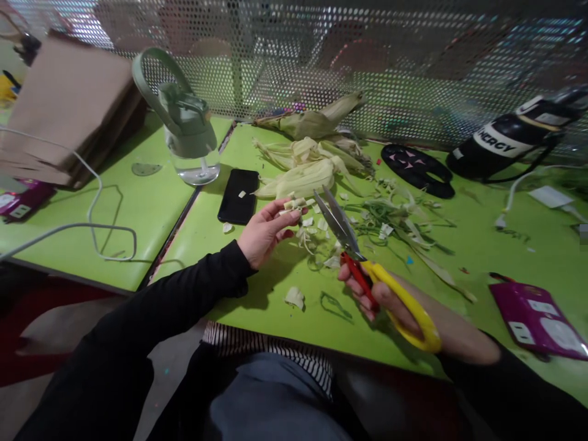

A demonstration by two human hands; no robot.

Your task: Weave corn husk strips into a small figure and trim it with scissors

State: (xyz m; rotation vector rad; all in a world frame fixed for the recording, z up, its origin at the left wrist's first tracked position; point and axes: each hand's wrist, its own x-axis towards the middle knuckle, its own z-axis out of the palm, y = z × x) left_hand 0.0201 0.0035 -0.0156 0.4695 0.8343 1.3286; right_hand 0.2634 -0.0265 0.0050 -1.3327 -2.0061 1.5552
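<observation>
My left hand [269, 231] pinches a small bundle of pale husk strips [295, 204] between thumb and fingers. Wrapped in my right hand [367, 294] are scissors [342, 226] with red and yellow handles, their blades a little apart and pointing up and left, close to the husk strips. Under both hands lie pale cut scraps [321, 225] and a tangle of green shreds [379, 214]. Behind them rests a pile of corn husks [307, 174]. One larger scrap [294, 297] sits near the table's front edge.
A black phone [237, 196] and a green-lidded water bottle [193, 135] stand left of the husks. Brown paper bags [68, 104] and a white cable [94, 226] are further left. To the right are a black bottle [505, 141], a black pad [416, 168] and a purple packet [537, 315].
</observation>
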